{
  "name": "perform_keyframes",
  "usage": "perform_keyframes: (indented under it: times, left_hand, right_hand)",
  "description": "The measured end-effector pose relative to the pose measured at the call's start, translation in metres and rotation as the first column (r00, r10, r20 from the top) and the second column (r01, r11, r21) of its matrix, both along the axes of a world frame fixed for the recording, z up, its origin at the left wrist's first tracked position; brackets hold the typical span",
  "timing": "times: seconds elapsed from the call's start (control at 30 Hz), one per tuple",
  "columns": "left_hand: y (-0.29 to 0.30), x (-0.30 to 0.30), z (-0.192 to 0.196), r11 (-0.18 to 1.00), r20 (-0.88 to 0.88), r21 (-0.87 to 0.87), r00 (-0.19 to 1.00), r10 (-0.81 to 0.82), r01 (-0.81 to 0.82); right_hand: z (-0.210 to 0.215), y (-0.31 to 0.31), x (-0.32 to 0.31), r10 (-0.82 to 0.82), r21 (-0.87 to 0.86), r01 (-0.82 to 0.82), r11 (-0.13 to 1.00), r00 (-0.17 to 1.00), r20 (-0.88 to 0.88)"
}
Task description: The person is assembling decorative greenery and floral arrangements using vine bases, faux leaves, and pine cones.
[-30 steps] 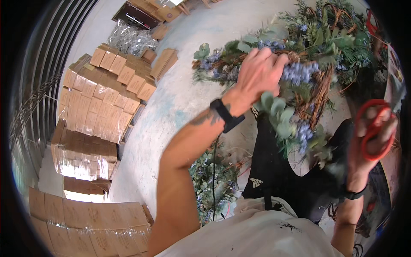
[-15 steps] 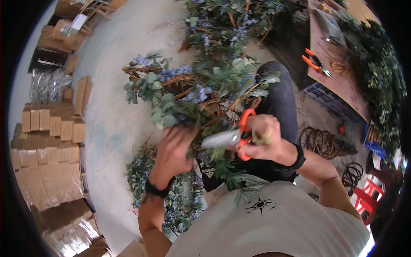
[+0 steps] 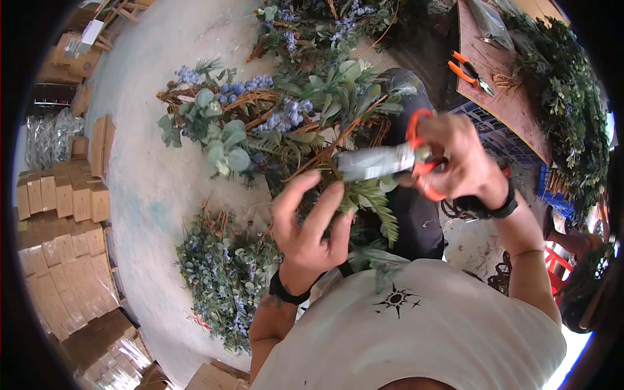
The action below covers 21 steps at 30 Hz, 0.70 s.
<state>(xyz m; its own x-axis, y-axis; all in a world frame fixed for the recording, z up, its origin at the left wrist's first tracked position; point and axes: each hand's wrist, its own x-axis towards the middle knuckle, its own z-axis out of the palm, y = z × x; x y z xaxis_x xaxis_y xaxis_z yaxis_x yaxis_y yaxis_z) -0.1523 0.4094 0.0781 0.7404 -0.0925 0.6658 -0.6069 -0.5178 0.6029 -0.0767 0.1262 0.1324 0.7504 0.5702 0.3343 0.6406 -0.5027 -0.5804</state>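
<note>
My right hand (image 3: 463, 159) grips scissors (image 3: 376, 162) with orange handles; their blades point left and are smeared by motion. The blades lie across the near edge of a vine wreath (image 3: 284, 117) with green leaves and blue berries, which rests by my knee. My left hand (image 3: 311, 234) is just below the wreath's near edge, with its fingers stretched apart. Its fingertips are beside a green fern sprig (image 3: 378, 205); whether they touch it is hard to tell. Part of the wreath is hidden behind the hands and blades.
Another leafy garland (image 3: 227, 279) lies on the floor at left, with more greenery (image 3: 312, 32) at the far side. Orange-handled pliers (image 3: 471, 73) lie on a wooden board (image 3: 520, 123) at right, beside a mass of foliage (image 3: 572, 97). Cardboard boxes (image 3: 62, 260) are stacked at far left.
The scissors and my right hand have moved right and away from me. My left hand has shifted right, and its fingers have spread. The view has also shifted somewhat.
</note>
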Motion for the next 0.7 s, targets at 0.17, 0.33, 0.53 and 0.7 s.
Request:
perform_keyframes:
  times: [0.17, 0.33, 0.53, 0.7]
  left_hand:
    - [0.002, 0.000, 0.001, 0.998, -0.031, 0.039, 0.999, -0.039, 0.040]
    - [-0.001, -0.001, 0.001, 0.996, 0.031, 0.078, 0.999, -0.033, 0.030]
    - [0.002, -0.003, -0.006, 0.994, 0.018, 0.058, 0.996, -0.093, 0.092]
    - [0.003, -0.003, -0.008, 0.993, 0.005, 0.061, 0.995, -0.101, 0.100]
  right_hand:
    - [0.013, -0.007, 0.034, -0.037, 0.077, 0.033, 0.996, 0.998, 0.052]
    - [0.046, -0.003, 0.057, 0.070, -0.302, 0.036, 0.953, 0.940, 0.333]
    - [0.037, 0.009, 0.045, 0.286, -0.530, -0.134, 0.837, 0.933, 0.217]
    - [0.047, 0.003, 0.052, 0.341, -0.528, -0.174, 0.831, 0.910, 0.237]
